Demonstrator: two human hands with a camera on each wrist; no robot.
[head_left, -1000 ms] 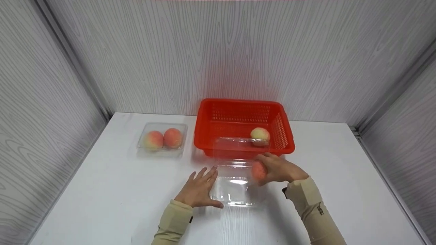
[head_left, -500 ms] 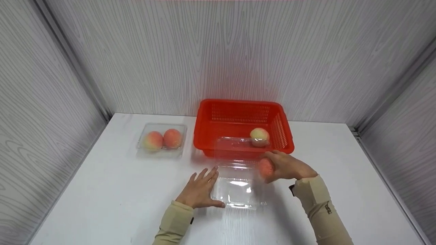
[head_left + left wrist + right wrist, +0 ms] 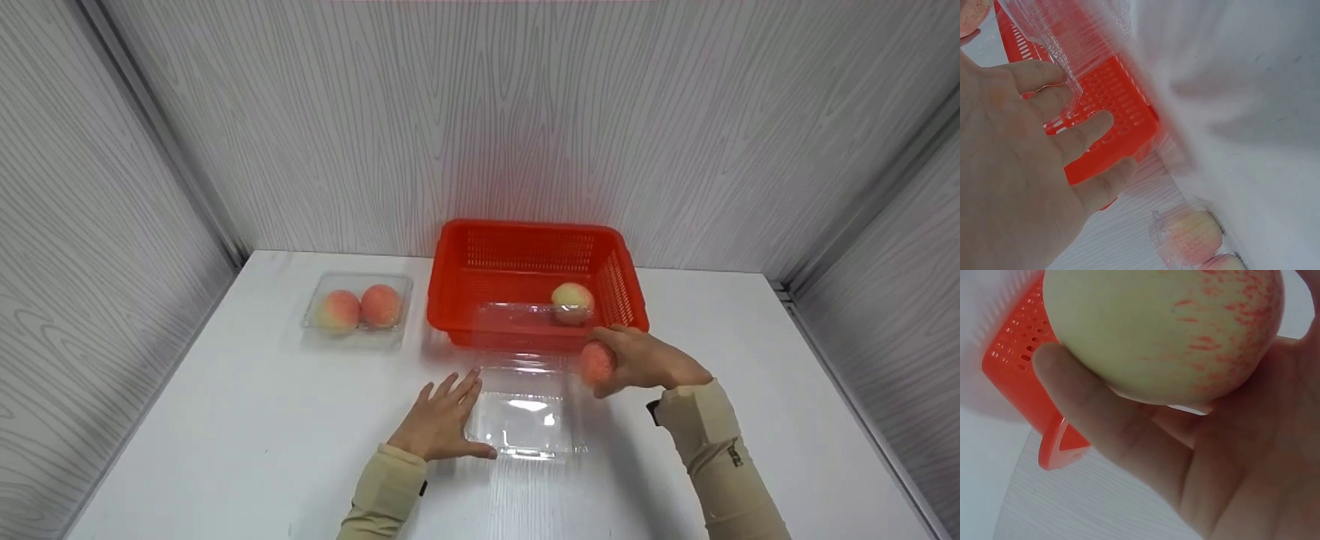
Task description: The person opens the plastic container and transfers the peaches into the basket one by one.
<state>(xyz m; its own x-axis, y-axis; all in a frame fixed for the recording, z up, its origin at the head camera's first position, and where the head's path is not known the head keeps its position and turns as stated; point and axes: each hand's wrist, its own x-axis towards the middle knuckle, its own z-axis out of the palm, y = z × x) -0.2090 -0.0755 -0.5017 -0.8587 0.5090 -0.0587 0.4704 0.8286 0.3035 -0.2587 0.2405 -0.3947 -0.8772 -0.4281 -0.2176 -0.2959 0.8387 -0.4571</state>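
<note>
The right hand (image 3: 645, 361) grips a peach (image 3: 598, 363), its fingers curled round the fruit; in the right wrist view the peach (image 3: 1168, 332) fills the top of the frame, pale green with red speckles, cradled by the thumb and palm. Taking the red basket (image 3: 615, 277) as the landmark, the held peach hangs just in front of the basket's near right corner, above the white table (image 3: 225, 420) and off the right edge of the open clear box (image 3: 525, 416). That box lies in front of the basket, its raised lid (image 3: 517, 319) leaning at the basket's near wall. The left hand (image 3: 442, 420) lies flat on the table, fingers straight and spread, against the box's left edge, the thumb touching the near left corner; in the left wrist view the fingers (image 3: 1081, 135) are straight beside the clear plastic rim (image 3: 1055, 50), with the basket (image 3: 1123, 112) behind. Inside the basket, toward its right side, sits a second peach (image 3: 573, 300). Left of the basket, near but apart from it, stands a closed clear box (image 3: 358, 337) holding two more peaches (image 3: 381, 304), side by side.
</note>
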